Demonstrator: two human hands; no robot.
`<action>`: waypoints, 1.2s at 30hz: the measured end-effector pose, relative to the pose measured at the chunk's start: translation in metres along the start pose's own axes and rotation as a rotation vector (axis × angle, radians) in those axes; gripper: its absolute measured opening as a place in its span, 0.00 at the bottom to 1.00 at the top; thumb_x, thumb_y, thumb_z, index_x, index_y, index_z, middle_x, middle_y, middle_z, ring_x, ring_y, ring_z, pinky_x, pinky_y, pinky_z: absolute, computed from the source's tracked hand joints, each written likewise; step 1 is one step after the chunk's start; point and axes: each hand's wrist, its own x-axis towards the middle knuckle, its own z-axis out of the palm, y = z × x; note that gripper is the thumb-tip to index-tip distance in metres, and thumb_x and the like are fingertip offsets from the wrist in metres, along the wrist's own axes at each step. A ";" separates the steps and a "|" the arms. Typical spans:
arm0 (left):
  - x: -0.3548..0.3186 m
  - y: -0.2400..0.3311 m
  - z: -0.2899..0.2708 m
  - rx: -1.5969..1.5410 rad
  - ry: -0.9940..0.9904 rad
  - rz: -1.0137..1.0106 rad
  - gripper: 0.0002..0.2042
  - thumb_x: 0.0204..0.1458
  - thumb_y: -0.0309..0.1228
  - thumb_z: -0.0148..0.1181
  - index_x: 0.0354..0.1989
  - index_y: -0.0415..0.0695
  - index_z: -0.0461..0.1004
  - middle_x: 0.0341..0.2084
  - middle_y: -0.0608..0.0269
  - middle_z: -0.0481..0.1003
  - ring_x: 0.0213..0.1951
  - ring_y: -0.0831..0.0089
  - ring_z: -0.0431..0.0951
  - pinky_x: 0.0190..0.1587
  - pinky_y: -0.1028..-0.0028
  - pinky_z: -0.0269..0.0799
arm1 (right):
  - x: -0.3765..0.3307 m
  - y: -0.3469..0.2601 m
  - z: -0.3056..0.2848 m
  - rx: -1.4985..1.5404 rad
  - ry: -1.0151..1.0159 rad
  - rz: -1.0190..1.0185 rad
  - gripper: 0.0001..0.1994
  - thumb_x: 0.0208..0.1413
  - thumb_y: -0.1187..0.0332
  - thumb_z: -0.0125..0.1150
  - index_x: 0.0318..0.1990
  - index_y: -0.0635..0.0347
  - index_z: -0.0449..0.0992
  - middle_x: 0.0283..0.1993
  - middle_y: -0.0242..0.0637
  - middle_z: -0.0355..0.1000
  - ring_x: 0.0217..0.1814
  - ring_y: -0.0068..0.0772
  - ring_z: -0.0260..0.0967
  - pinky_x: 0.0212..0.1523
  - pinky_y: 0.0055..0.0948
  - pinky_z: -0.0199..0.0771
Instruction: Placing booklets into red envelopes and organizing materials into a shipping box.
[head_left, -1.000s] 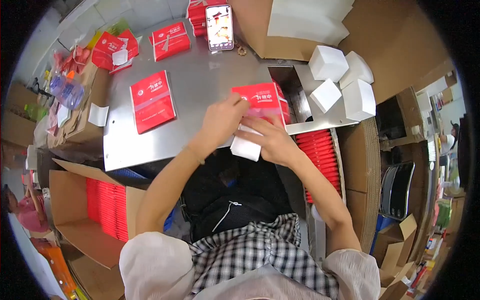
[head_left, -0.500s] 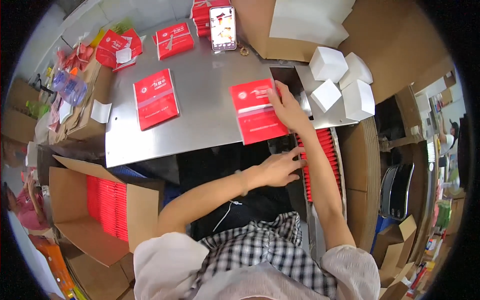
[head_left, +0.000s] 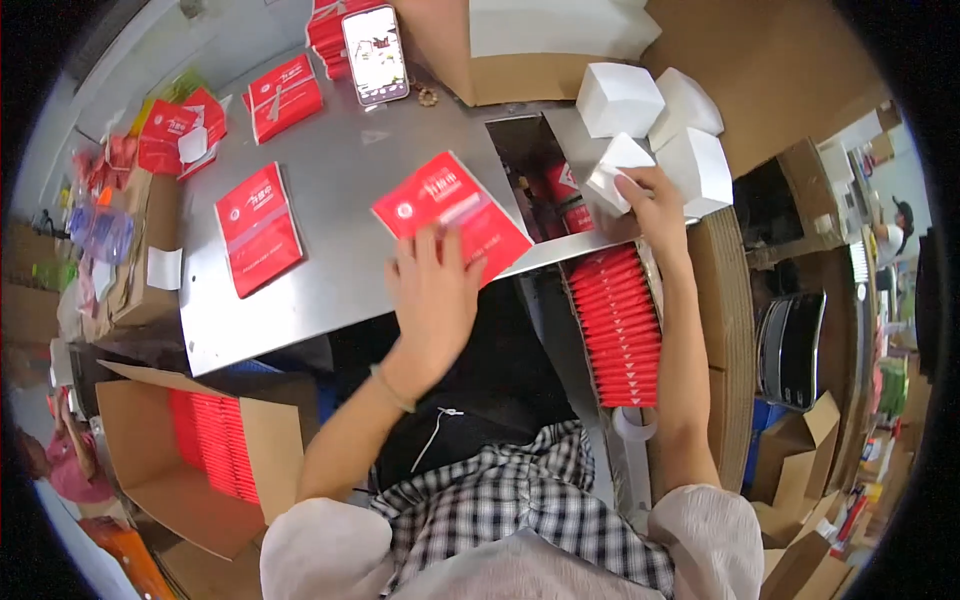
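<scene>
A flat red packet (head_left: 455, 205) with a pale band lies turned at an angle on the metal table, its near corner over the front edge. My left hand (head_left: 432, 300) rests on its lower part, fingers stretched out and a little apart. At the right, the thumb and fingers of my right hand (head_left: 655, 208) are closed on the edge of a small white paper slip (head_left: 608, 185), at the smallest stack of white slips (head_left: 628, 152). Another red packet (head_left: 260, 228) lies flat to the left.
A rectangular opening in the table (head_left: 535, 180) shows red packets below. Under the front edge stands a box of red packets (head_left: 615, 330). An open carton (head_left: 270, 450) holds more at lower left. A phone (head_left: 376, 55), tied red bundles (head_left: 283, 97) and larger white stacks (head_left: 620, 98) sit at the back.
My right hand has left the red packet and moved right to the white slips. My left hand has come up onto the packet, which is now turned. The view has shifted.
</scene>
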 end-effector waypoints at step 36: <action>0.027 -0.014 0.027 -0.229 0.122 0.153 0.22 0.51 0.33 0.65 0.55 0.49 0.71 0.56 0.56 0.68 0.57 0.57 0.68 0.57 0.51 0.59 | 0.011 0.011 0.008 -0.621 0.161 -0.320 0.16 0.54 0.70 0.58 0.50 0.65 0.76 0.42 0.48 0.75 0.46 0.47 0.72 0.51 0.41 0.69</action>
